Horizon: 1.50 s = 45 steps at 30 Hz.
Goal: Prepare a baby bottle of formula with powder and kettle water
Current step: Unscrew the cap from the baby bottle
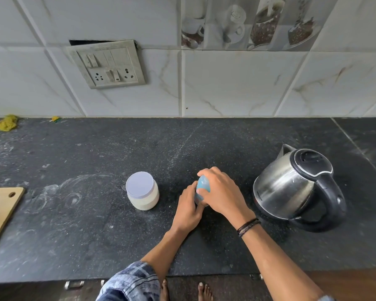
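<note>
Grip of left hand (189, 210) and right hand (221, 193) hides most of bottle (203, 185).

Bottle (202, 187) on counter (96, 235) — jar (142, 193) left, kettle (295, 187) right.

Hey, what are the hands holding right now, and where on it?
Both hold the baby bottle: the left hand grips its lower body, the right hand wraps over its blue top.

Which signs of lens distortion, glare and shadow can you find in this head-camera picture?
Head view: the wide lens bends and splays the tile joints; the kettle shows bright streaked glare on its steel; the light is soft, with only faint shadows by the kettle and the jar.
</note>
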### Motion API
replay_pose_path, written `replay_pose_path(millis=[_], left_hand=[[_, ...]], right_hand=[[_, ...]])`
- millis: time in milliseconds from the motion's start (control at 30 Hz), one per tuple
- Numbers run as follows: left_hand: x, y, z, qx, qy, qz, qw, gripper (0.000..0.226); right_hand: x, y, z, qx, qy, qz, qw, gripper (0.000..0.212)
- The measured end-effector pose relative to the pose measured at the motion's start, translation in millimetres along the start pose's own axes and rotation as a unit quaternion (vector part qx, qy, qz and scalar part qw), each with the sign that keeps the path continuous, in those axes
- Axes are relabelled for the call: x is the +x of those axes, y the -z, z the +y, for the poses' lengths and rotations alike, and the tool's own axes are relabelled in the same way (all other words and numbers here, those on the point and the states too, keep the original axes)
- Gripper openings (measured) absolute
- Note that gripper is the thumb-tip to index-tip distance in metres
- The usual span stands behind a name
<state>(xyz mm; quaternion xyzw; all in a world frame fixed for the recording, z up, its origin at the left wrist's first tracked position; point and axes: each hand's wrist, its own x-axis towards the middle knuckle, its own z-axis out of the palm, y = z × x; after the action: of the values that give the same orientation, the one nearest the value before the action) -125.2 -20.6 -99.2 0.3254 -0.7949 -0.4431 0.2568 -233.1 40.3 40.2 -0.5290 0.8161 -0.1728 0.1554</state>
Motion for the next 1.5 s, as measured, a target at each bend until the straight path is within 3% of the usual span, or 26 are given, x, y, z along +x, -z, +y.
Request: replay_pose_path(millis=[167,333,467,600,733,867,1033,1167,1333,1500], left_hand=[[-1.9,1.2,2.3,-0.011,0.001,0.003,1.0,0.059],[-1.9,0.9,2.2,-0.002,0.001,0.0,1.0,0.06],[-2.3,0.7,1.4,-0.009,-0.001,0.001,1.0,0.061],[-2.6,1.8,2.6,-0.006,0.005,-0.004,1.0,0.064],[-1.5,0.8,0.8,-0.008,0.005,-0.005,1.0,0.062],[-1.0,1.2,1.4,-0.008,0.001,-0.002,1.0,0.062],[-0.9,0.7,1.1,-0.01,0.001,-0.001,1.0,0.065],[-0.3,1.1,1.5,-0.007,-0.001,0.001,1.0,0.06],[0.1,0.0,-0.5,-0.006,-0.001,0.001,1.0,0.061],[0.2,1.2,0.4,-0.009,-0.005,0.0,1.0,0.057]], right_hand=[[-2.1,2.1,0.5,0.013,0.014,-0.007,1.0,0.058],[0.1,1.1,0.7,0.007,0.002,0.003,1.0,0.049],[0.2,3.5,0.3,0.016,0.004,-0.001,1.0,0.064],[1.6,-0.1,1.1,-0.002,0.0,0.006,1.0,0.054],[1.7,3.3,3.3,0.027,0.007,0.001,1.0,0.07],[1.7,2.6,3.9,0.005,-0.002,0.006,1.0,0.054],[1.0,5.3,6.3,0.031,0.01,0.01,0.999,0.07],[0.1,2.9,6.9,0.018,0.005,0.003,1.0,0.058],[1.1,4.1,8.6,0.03,0.011,-0.003,0.999,0.069],[1.2,1.6,7.6,0.013,0.008,-0.017,1.0,0.06]])
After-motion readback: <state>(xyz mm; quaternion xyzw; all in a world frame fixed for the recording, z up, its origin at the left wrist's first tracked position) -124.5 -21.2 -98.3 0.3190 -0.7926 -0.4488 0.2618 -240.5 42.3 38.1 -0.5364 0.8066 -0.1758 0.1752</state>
